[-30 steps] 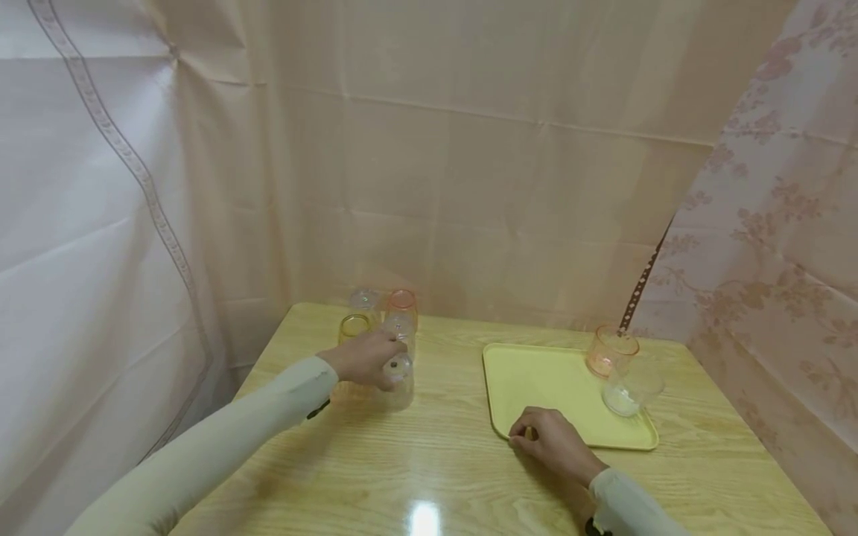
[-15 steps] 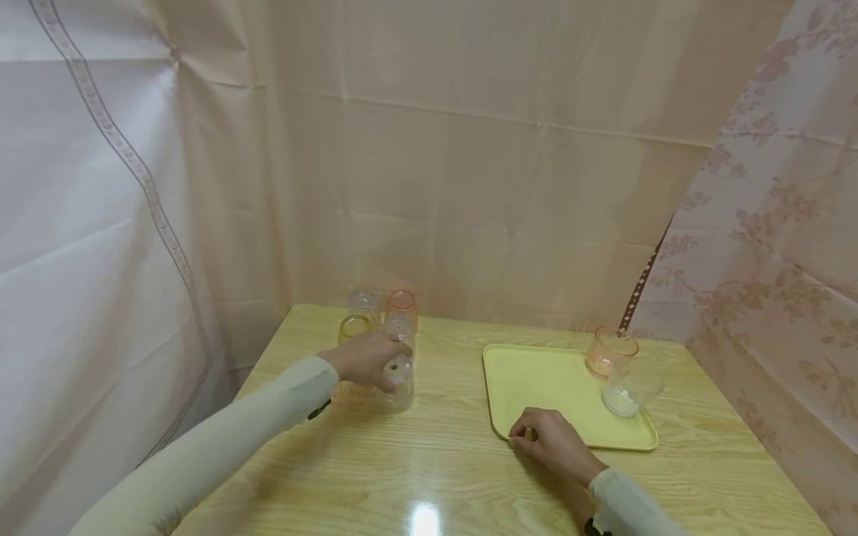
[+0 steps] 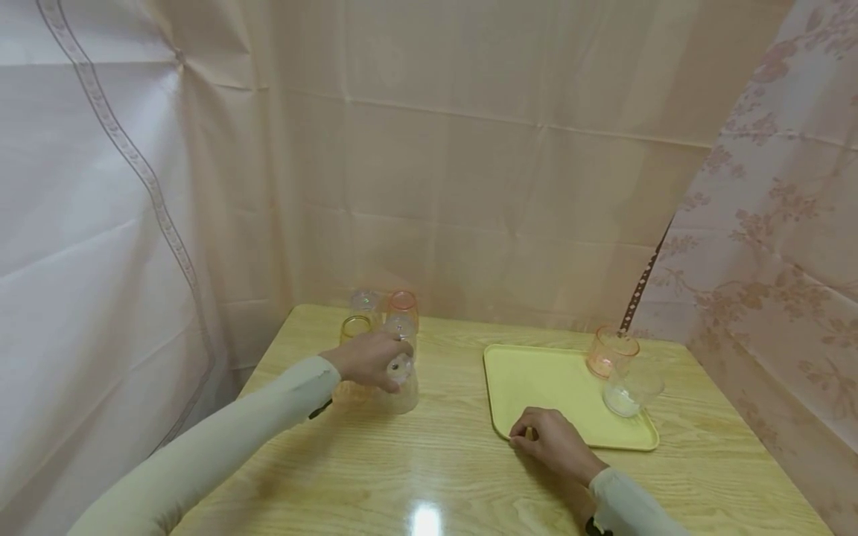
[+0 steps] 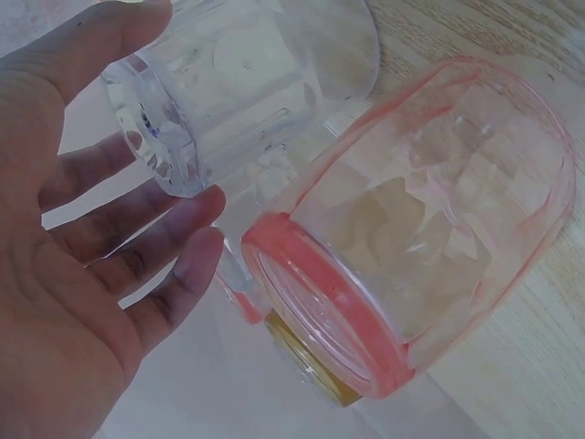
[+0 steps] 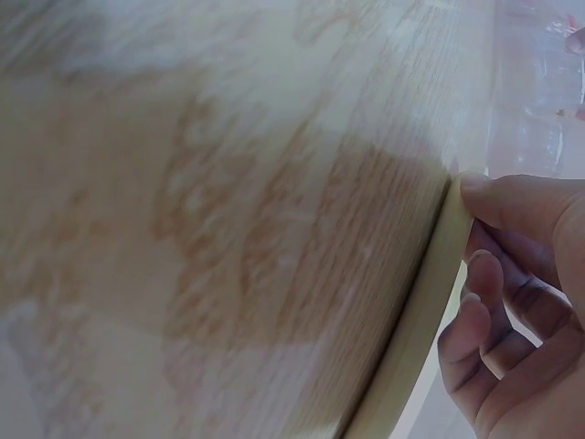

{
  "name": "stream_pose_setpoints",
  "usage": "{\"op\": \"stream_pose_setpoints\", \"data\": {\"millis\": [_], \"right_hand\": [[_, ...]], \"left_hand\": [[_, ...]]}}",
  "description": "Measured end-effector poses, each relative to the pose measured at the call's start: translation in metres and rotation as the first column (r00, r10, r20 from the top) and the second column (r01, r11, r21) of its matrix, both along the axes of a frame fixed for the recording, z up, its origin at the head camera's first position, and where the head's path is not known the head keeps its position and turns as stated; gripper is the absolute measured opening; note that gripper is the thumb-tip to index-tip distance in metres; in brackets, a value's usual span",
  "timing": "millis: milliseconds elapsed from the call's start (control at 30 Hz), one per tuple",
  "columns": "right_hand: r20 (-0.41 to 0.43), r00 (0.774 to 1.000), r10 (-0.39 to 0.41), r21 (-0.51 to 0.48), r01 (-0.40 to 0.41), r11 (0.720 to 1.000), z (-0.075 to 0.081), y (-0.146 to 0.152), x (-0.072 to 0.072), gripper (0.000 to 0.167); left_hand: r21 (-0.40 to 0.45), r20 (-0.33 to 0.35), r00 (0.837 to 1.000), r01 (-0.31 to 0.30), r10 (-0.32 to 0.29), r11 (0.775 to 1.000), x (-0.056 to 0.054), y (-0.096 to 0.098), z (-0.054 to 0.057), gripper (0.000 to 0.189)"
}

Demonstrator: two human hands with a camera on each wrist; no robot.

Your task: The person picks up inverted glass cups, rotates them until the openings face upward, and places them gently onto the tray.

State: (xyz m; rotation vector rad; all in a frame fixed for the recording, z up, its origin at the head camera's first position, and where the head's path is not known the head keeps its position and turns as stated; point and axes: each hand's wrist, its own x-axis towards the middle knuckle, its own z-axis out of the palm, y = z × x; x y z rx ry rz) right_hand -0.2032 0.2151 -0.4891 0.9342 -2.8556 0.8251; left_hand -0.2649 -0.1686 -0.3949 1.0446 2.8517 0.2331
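Observation:
My left hand [image 3: 369,361] grips an upside-down clear cup [image 3: 401,402] near its base, thumb and fingers spread round it. The cup leans slightly on the table. In the left wrist view, a pink cup [image 4: 430,229], also inverted, stands close beside these fingers [image 4: 187,265]; in the head view my hand mostly hides it. Over on the right, my right hand [image 3: 553,439] pinches the near left corner of the yellow tray [image 3: 529,380]; the right wrist view has its thumb against the tray rim [image 5: 411,338], the other fingers curled.
Behind my left hand stand a yellow cup [image 3: 356,327], a red-pink cup [image 3: 404,304] and clear cups, all inverted. Upright on the tray's right side are an orange-pink cup [image 3: 611,353] and a clear cup [image 3: 623,398]. Curtains [image 3: 469,186] enclose the wooden table [image 3: 375,476].
The clear cup in my left hand has tipped a little, its rim shifting slightly right. My right hand and the tray have stayed put.

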Motion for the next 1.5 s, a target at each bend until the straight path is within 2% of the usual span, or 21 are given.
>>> {"op": "stream_pose_setpoints", "data": {"millis": [233, 467, 900, 1267, 1400, 1500], "right_hand": [[0.004, 1.0, -0.01, 0.004, 0.01, 1.0, 0.0, -0.001, -0.001, 0.006], [0.002, 1.0, -0.002, 0.0, 0.002, 1.0, 0.0, 0.0, 0.0, 0.009], [0.011, 1.0, -0.004, 0.009, 0.004, 1.0, 0.001, -0.001, 0.001, 0.01], [0.003, 1.0, -0.001, 0.001, 0.001, 1.0, 0.001, -0.001, 0.001, 0.006], [-0.002, 1.0, -0.004, 0.002, 0.004, 1.0, 0.001, -0.002, 0.001, 0.005], [-0.004, 1.0, -0.008, 0.005, 0.008, 1.0, 0.002, -0.002, 0.001, 0.003]], "left_hand": [[0.02, -0.005, 1.0, -0.019, 0.02, 1.0, -0.001, 0.002, 0.0, 0.063], [0.11, -0.017, 1.0, 0.006, -0.004, 0.994, 0.001, 0.004, -0.002, 0.061], [0.185, -0.039, 0.999, -0.014, 0.022, 0.983, 0.006, 0.006, -0.004, 0.06], [0.283, -0.012, 0.999, -0.047, 0.053, 0.958, 0.006, 0.012, -0.019, 0.058], [0.33, -0.006, 0.998, -0.052, 0.057, 0.943, 0.006, 0.015, -0.02, 0.057], [0.362, 0.023, 0.998, -0.063, 0.058, 0.93, 0.006, 0.017, -0.02, 0.058]]}}
